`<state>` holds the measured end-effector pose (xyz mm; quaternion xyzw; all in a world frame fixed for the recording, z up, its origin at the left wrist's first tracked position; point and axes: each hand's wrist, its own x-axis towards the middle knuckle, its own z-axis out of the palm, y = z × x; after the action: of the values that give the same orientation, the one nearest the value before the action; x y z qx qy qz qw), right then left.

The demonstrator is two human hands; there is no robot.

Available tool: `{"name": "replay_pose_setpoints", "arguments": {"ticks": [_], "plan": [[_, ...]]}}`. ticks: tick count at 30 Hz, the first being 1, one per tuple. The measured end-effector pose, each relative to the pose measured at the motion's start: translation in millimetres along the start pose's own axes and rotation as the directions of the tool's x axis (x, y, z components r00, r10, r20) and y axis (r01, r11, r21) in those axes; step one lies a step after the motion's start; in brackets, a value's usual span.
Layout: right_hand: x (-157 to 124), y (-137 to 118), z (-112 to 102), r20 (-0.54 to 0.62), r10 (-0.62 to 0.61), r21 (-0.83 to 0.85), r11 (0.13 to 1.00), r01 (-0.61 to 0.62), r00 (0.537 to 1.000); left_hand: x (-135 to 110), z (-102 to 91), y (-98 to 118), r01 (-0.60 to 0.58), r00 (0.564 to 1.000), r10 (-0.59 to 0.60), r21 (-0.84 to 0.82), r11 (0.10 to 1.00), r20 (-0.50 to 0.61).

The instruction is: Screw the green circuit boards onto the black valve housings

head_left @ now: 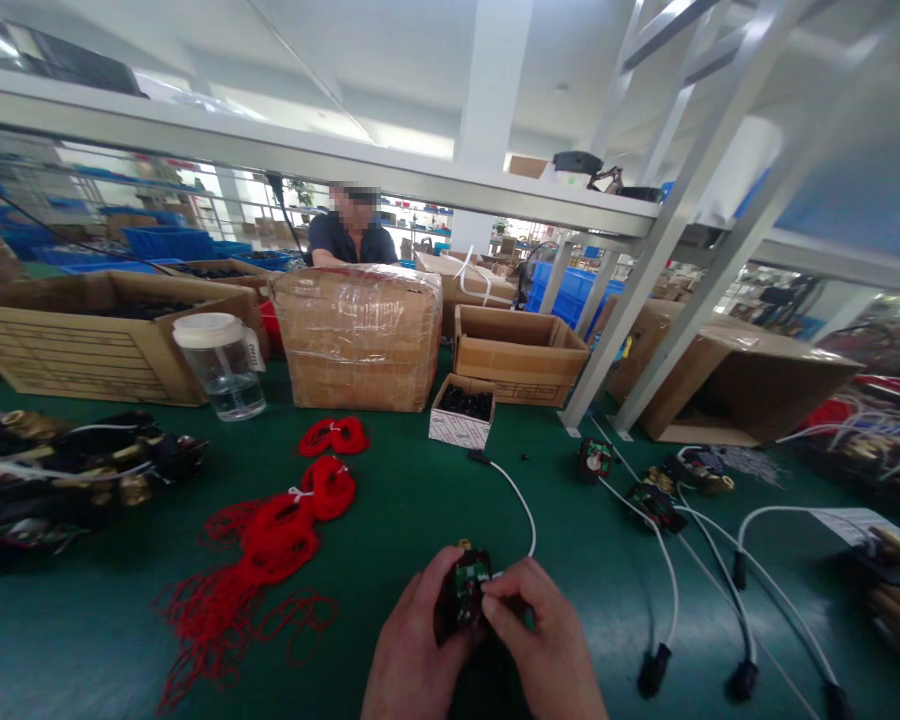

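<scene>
My left hand is closed around a small black housing with a green circuit board and a brass fitting at its far end. Close against the board, the thumb and fingers of my right hand are pinched together; what sits between the fingertips is too small to make out. A white cable with a black plug runs over the bench to the housing, its near end partly hidden by my right hand.
Red cord bundles lie left on the green bench. Similar cabled units sit right. Behind stand a small box of black parts, a wrapped carton, a water jar and metal shelf posts. A person is beyond.
</scene>
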<state>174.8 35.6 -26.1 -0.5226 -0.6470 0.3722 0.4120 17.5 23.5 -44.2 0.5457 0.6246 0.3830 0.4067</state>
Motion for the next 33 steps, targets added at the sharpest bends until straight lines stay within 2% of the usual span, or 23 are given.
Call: {"name": "replay_pose_setpoints", "arguments": {"ticks": [2, 5, 7, 10, 12, 14, 15, 16, 17, 20, 21, 23, 25, 28, 30, 33], "plan": [[13, -14, -17, 0.158, -0.009, -0.084, 0.996, 0.022, 0.987, 0, 0.9, -1, 0.004, 1.0, -0.004, 0.006, 1.0, 0.002], [32, -34, -34, 0.353, -0.072, -0.22, 0.963, 0.158, 0.933, 1, 2.3, -2, -0.003, 1.0, 0.003, 0.016, 1.0, -0.004], [45, -46, -38, 0.492, -0.118, -0.302, 0.906, 0.296, 0.862, 2, 2.5, -3, -0.009, 1.0, 0.009, 0.016, 1.0, 0.003], [62, -62, -42, 0.691, -0.141, -0.37, 0.773, 0.514, 0.709, 3, 1.3, -2, -0.009, 1.0, 0.009, 0.015, 1.0, 0.012], [69, -70, -44, 0.776, -0.112, -0.391, 0.687, 0.613, 0.62, 3, -0.1, -1, 0.001, 1.0, -0.002, 0.016, 1.0, 0.021], [69, -73, -45, 0.805, -0.085, -0.406, 0.643, 0.649, 0.588, 3, -1.3, 1, 0.006, 1.0, -0.006, 0.01, 1.0, 0.021], [67, -72, -45, 0.797, -0.086, -0.408, 0.652, 0.639, 0.598, 2, -1.6, 2, 0.005, 1.0, -0.005, 0.007, 1.0, 0.014], [62, -68, -45, 0.771, -0.098, -0.405, 0.687, 0.603, 0.629, 2, -1.7, 3, 0.0, 1.0, 0.0, 0.006, 1.0, 0.008], [56, -62, -43, 0.725, -0.111, -0.395, 0.741, 0.543, 0.68, 1, -1.4, 3, -0.005, 1.0, 0.005, 0.008, 1.0, 0.003], [33, -31, -33, 0.484, -0.141, -0.301, 0.9, 0.316, 0.864, 0, 1.9, 2, -0.017, 1.0, 0.017, 0.019, 1.0, -0.015], [25, -19, -28, 0.395, -0.16, -0.262, 0.924, 0.278, 0.905, -1, 3.6, 0, -0.019, 0.999, 0.02, 0.018, 1.0, -0.027], [11, 4, -17, 0.224, -0.199, -0.199, 0.949, 0.244, 0.954, -2, 7.1, -3, -0.031, 0.998, 0.032, 0.013, 0.999, -0.054], [1, 20, -7, 0.085, -0.173, -0.134, 0.974, 0.183, 0.981, -2, 9.7, -5, -0.049, 0.997, 0.05, 0.012, 0.999, -0.062], [-6, 27, 5, -0.045, -0.005, 0.027, 1.0, 0.007, 0.999, -3, 11.1, -6, -0.057, 0.996, 0.058, 0.022, 0.998, -0.07], [-8, 23, 11, -0.109, 0.099, 0.127, 0.988, -0.085, 0.989, -3, 11.1, -5, -0.04, 0.996, 0.042, 0.037, 0.999, -0.076], [-11, 14, 20, -0.229, 0.136, 0.185, 0.978, -0.094, 0.964, -4, 10.9, -3, -0.032, 0.997, 0.036, 0.059, 0.998, -0.073]]}}
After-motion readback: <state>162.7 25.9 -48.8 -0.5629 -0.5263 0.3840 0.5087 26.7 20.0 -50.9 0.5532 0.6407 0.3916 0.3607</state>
